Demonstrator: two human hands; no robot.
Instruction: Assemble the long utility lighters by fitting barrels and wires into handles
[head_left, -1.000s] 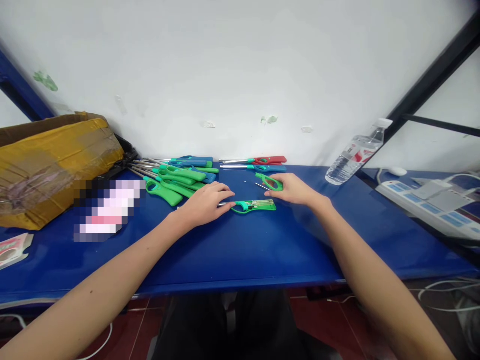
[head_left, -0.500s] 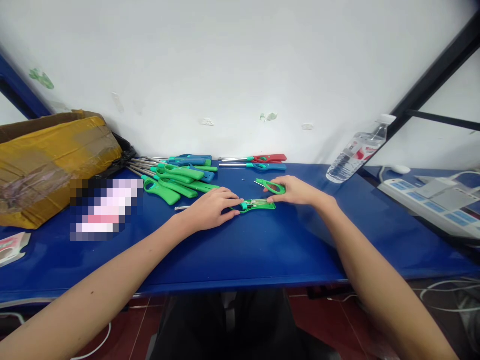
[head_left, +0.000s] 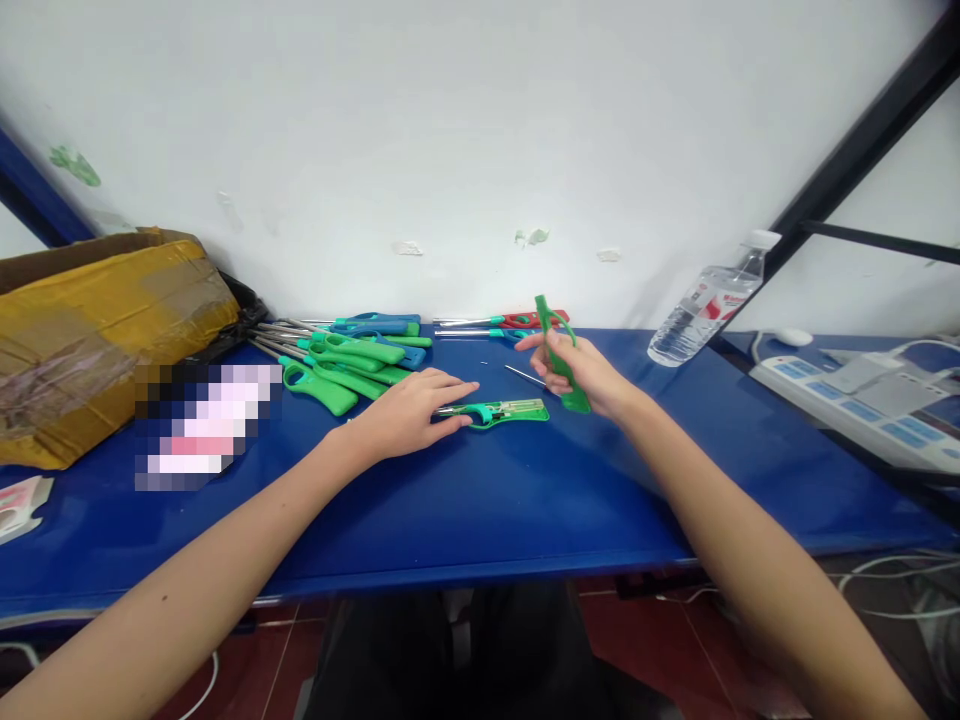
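An opened green lighter half lies on the blue table with its inner parts showing. Over its metal tube rests my left hand, fingers apart, thumb and fingertips beside the trigger end. My right hand grips a separate green handle shell, held upright just right of the opened lighter. A thin metal rod sticks out to the left from under the right hand; whether the fingers hold it is hard to tell.
Several green and blue lighters are piled at the back left, beside a taped cardboard box. Red and blue lighters lie by the wall. A water bottle and a power strip are on the right.
My right hand has lifted off the opened lighter and turned the green shell from lying flat to upright. My left hand has shifted slightly left, its fingers more spread.
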